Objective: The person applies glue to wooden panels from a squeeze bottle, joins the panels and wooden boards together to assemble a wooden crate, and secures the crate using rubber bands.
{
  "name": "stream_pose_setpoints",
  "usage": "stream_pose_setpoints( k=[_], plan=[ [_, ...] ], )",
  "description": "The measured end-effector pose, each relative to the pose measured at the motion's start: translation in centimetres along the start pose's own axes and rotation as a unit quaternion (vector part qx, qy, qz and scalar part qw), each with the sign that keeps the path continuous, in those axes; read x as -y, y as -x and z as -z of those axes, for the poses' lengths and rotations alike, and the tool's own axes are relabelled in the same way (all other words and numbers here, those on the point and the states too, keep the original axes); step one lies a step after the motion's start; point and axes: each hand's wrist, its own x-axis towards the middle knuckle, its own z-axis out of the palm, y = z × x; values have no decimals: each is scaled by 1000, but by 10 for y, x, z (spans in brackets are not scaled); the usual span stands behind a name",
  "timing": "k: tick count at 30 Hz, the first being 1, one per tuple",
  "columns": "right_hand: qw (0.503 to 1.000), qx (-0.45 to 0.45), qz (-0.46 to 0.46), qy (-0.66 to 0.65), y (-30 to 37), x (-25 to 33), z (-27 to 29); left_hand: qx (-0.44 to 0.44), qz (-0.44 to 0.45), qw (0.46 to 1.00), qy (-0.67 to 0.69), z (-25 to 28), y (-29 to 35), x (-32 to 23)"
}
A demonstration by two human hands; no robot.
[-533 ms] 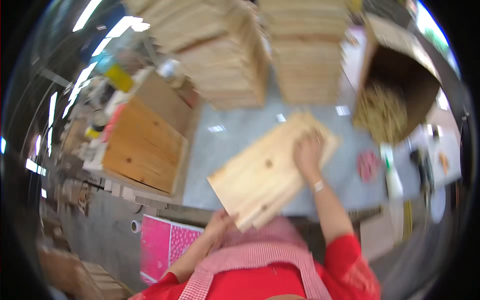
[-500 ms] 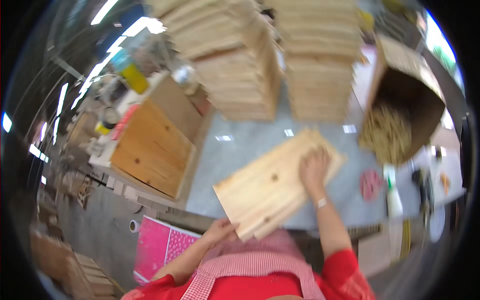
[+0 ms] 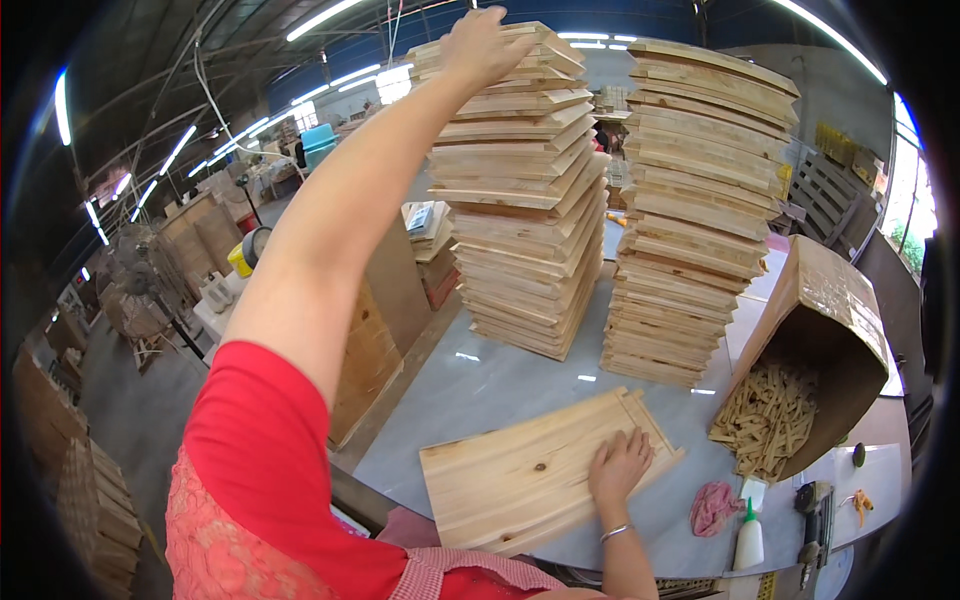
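Note:
My left hand [image 3: 484,46] is raised to the top of the tall left stack of wooden panels [image 3: 520,215], fingers apart at its upper edge and slightly blurred. Whether it touches the top panel is hard to make out. Below, a pale knotty wooden panel [image 3: 500,478] lies at an angle on the grey table, with a narrow strip [image 3: 655,425] along its right end. My right hand [image 3: 620,465] rests open on the panel near that end, fingers spread.
Beside the left stack rises another tall panel stack [image 3: 690,210]. On the right, a tipped cardboard box [image 3: 835,290] holds many small wood pieces [image 3: 770,415]. Nearer are a pink cloth [image 3: 714,508], a white glue bottle [image 3: 748,540] and a black tool [image 3: 815,525].
My left hand has let go of the panel's near left corner and risen to the left stack's top. My right hand stays on the panel. The view has tilted up.

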Motion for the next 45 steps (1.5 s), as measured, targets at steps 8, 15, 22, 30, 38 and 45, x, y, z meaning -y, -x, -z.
stream_pose_setpoints(
  k=[8, 15, 22, 30, 38, 45],
  plan=[
    [1000, -3, -3, -30, 0, -1, 1, 191, 102, 974, -65, -4, -49, -33],
    [1000, -22, 3, -12, 0, -6, 2, 12, -98, 990, 98, 98, -8, -33],
    [999, -23, 22, -11, 0, 0, 1, 18, -196, 976, 97, 162, 3, 13],
    [999, -32, 41, 4, 11, -3, -3, -178, 79, 953, 230, 300, 62, 79],
    [996, -33, 59, 56, -3, -26, -13, -66, 628, 613, 475, 346, 332, 12],
    [964, 53, -181, -185, -49, -51, 15, 106, 789, 346, 496, 297, 551, -55]
  ],
)
